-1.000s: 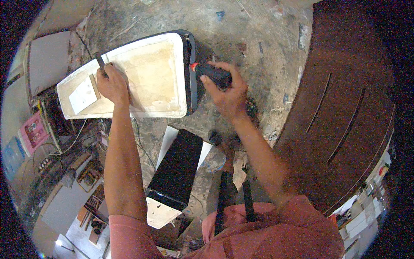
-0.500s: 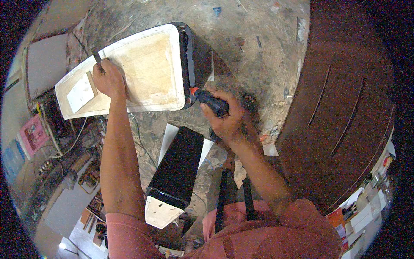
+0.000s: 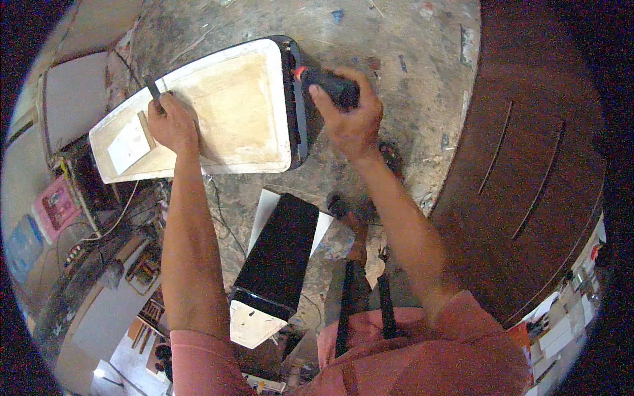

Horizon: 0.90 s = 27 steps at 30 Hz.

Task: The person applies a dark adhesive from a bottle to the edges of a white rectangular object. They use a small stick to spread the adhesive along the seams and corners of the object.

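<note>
My left hand [image 3: 174, 127] is closed around a dark flat strip-like tool [image 3: 152, 86], whose end sticks up past my fingers. It rests over a long tapered box with a pale wooden face [image 3: 241, 99], a white rim and dark sides. Beside my left knuckles, a small white-faced board [image 3: 129, 145] lies on that face. My right hand [image 3: 356, 125] grips a black bottle-shaped thing [image 3: 337, 89] with an orange-red tip. This tip is at the upper part of the box's dark right end; whether it touches cannot be made out.
Nearer me stands a black box with a pale end [image 3: 274, 247], white sheets beneath it. A large dark brown board [image 3: 528, 152] with two narrow slots fills the right. Cables and a pink container [image 3: 58, 208] are at the left. Scraps litter the worn floor [image 3: 409, 39].
My right hand has moved the bottle-shaped thing away from me along the box's right end, from its near corner to its far part. My left hand keeps its hold on the tool.
</note>
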Motion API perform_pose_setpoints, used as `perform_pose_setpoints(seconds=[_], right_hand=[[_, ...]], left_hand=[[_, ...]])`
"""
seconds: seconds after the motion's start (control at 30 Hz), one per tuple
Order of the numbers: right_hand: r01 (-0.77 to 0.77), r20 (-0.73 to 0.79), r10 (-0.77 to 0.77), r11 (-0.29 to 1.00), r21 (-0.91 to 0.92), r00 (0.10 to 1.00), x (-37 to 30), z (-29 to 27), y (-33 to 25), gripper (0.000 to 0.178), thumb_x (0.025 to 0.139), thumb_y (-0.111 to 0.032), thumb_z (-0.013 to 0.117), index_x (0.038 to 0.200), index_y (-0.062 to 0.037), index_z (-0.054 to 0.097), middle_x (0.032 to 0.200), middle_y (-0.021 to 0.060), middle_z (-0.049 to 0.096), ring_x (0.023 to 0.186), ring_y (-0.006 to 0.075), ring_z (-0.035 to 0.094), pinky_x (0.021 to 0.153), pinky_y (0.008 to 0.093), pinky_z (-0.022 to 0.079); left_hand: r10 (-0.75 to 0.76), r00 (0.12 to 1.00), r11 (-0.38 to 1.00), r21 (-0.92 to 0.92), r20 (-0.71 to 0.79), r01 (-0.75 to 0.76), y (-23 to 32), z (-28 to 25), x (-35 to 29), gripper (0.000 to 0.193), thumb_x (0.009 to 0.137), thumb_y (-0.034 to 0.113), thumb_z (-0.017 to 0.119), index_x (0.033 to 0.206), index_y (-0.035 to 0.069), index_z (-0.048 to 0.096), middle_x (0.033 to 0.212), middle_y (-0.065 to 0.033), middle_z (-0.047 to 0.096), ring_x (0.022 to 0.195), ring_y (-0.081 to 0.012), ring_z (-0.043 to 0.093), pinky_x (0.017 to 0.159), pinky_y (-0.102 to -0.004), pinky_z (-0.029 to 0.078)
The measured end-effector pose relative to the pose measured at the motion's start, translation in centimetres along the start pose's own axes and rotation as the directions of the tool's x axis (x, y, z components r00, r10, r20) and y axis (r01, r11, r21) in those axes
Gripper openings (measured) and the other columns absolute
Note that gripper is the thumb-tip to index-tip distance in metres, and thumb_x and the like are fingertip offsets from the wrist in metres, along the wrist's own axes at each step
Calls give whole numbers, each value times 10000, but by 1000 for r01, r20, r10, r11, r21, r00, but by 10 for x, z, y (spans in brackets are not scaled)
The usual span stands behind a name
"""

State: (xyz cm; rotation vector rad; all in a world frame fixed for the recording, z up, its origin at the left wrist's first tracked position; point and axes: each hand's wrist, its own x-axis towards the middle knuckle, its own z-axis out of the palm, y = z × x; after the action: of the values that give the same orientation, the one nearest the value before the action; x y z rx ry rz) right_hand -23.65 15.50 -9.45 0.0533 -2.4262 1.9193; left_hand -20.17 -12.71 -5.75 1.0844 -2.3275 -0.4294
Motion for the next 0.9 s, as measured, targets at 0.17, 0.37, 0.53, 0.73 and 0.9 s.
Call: perform_pose_setpoints(seconds=[0.17, 0.37, 0.53, 0.73, 0.9], right_hand=[[-64, 20, 62, 990, 122, 998, 25, 8, 2, 369, 781, -196, 816, 1082, -66, 647, 988, 128, 718, 892, 223, 697, 801, 342, 551], [59, 65, -61, 998, 26, 996, 5, -4, 3, 349, 796, -155, 800, 1092, -64, 640, 1033, 121, 718, 936, 227, 694, 846, 345, 548], [-40, 217, 26, 997, 59, 976, -54, -31, -3, 394, 775, -105, 807, 1116, -53, 617, 1125, 146, 698, 1015, 248, 683, 893, 360, 536], [-97, 228, 65, 987, 131, 972, -106, -47, -5, 418, 743, -136, 830, 1108, -70, 638, 1093, 156, 706, 998, 302, 697, 877, 391, 546], [-464, 101, 456, 832, 303, 884, -125, -83, -6, 228, 885, -92, 693, 1092, -38, 614, 1079, 142, 704, 950, 222, 685, 870, 346, 539]], left_hand=[[6, 1000, 1000, 0, -7, -6, 0, 0, -1, 344, 898, 294, 533, 876, -15, 682, 768, -139, 674, 718, -274, 613, 693, -410, 456], [-31, 1000, 999, -18, 0, 31, -2, 2, 0, 347, 898, 298, 535, 871, -15, 680, 761, -143, 665, 708, -273, 607, 681, -414, 454], [9, 1000, 1000, 23, -4, -9, -5, 3, 1, 370, 891, 322, 537, 875, -21, 677, 776, -170, 656, 727, -319, 606, 704, -443, 451], [33, 999, 998, 44, -7, -33, -5, 3, 2, 361, 897, 309, 531, 891, -20, 679, 769, -165, 661, 714, -306, 610, 695, -435, 455], [14, 1000, 1000, -12, -2, -14, -12, 5, 1, 355, 902, 308, 527, 876, -19, 663, 777, -169, 659, 726, -314, 608, 700, -431, 452]])
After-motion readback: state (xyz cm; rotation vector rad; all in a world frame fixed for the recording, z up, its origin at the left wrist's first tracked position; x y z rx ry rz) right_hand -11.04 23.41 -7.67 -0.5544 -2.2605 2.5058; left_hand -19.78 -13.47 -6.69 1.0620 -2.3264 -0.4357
